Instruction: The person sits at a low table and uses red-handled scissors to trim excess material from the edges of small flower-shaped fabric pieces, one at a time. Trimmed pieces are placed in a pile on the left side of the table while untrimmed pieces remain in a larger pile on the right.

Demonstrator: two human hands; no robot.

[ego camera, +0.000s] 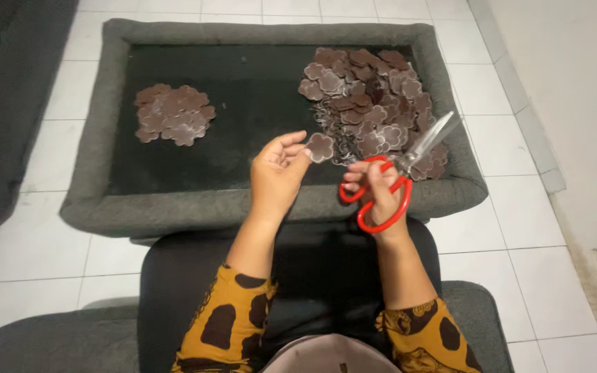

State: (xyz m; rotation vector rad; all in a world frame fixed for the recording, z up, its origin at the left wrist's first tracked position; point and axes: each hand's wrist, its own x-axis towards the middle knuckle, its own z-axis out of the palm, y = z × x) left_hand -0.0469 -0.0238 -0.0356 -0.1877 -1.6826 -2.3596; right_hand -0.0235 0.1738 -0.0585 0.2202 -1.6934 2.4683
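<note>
1. Two hands worked above the near edge of the grey padded tray (98,207).
2. The left hand (278,173) pinched a brown flower-shaped piece (321,147) at its fingertips — held just over the near rim.
3. The right hand (378,190) gripped red-handled scissors (399,179), blades closed.
4. A large pile (371,97) filled the far right corner; a small pile (174,114) lay toward the left edge — well apart.
</note>
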